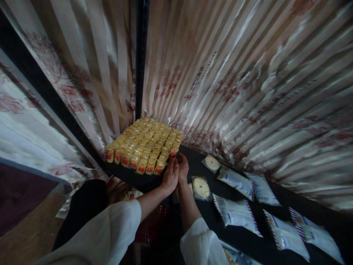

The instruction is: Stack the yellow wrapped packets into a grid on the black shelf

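Small yellow packets (146, 141) with red labels stand in tight rows on a black table, seemingly wrapped cakes or biscuits. At the right front corner of these rows, my left hand (171, 173) and my right hand (183, 168) are side by side, their inner edges touching. The fingers of both are closed together around the lower end of a yellow packet (174, 149) at the row's near end. Much of the grip is hidden behind the backs of my hands.
Round pale items in clear wrap (201, 187) lie right of my hands, another round wrapped one (211, 163) behind. Several white-blue bags with striped ends (235, 211) cover the right of the black table (198, 156). Pleated printed sheeting (220, 92) hangs behind, with a dark post (141, 59).
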Motion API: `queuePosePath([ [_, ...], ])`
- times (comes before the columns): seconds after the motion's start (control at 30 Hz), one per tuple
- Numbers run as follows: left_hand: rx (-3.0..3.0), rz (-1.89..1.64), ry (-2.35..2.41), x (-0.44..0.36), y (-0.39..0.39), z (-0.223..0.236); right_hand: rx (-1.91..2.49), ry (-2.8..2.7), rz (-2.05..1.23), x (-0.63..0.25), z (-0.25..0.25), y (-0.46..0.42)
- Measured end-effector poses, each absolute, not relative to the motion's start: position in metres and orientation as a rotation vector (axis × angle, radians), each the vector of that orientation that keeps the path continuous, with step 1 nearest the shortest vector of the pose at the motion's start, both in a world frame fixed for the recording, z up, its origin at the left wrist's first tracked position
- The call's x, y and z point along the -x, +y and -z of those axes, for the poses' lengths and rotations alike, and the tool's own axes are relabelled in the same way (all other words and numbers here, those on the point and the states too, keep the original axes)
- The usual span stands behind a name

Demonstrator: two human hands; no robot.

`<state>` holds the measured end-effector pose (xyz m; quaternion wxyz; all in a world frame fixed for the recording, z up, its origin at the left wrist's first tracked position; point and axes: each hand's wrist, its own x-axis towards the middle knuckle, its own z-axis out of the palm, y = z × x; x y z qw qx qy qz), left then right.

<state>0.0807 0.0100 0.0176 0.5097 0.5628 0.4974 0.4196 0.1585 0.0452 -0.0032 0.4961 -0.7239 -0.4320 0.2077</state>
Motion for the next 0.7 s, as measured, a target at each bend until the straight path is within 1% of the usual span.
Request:
queuePosePath([
  [0.1,-1.403,-1.004,1.206,-0.071,-0.007,-0.029,1.740,-1.079,-0.503,-0.149,-0.005,0.027],
  [0.2,-1.506,-1.073,1.169,-0.051,-0.035,-0.034,1.684,-1.089,-0.537,-0.131,-0.016,-0.003],
  [0.33,-1.701,-1.088,1.036,-0.001,-0.083,-0.033,1.637,-1.132,-0.545,-0.095,-0.029,-0.060],
  [0.4,-1.763,-1.048,0.993,0.028,-0.108,-0.030,1.594,-1.233,-0.530,-0.076,-0.026,-0.090],
  [0.47,-1.776,-1.013,0.974,0.054,-0.129,-0.022,1.568,-1.317,-0.555,-0.059,-0.013,-0.117],
  [0.53,-1.720,-0.942,1.015,0.073,-0.143,-0.008,1.634,-1.370,-0.661,-0.044,0.010,-0.136],
  [0.63,-1.481,-0.744,1.218,0.089,-0.150,0.027,1.800,-1.423,-0.869,-0.029,0.051,-0.150],
  [0.7,-1.367,-0.704,1.354,0.094,-0.148,0.054,1.887,-1.489,-0.976,-0.026,0.076,-0.149],
])
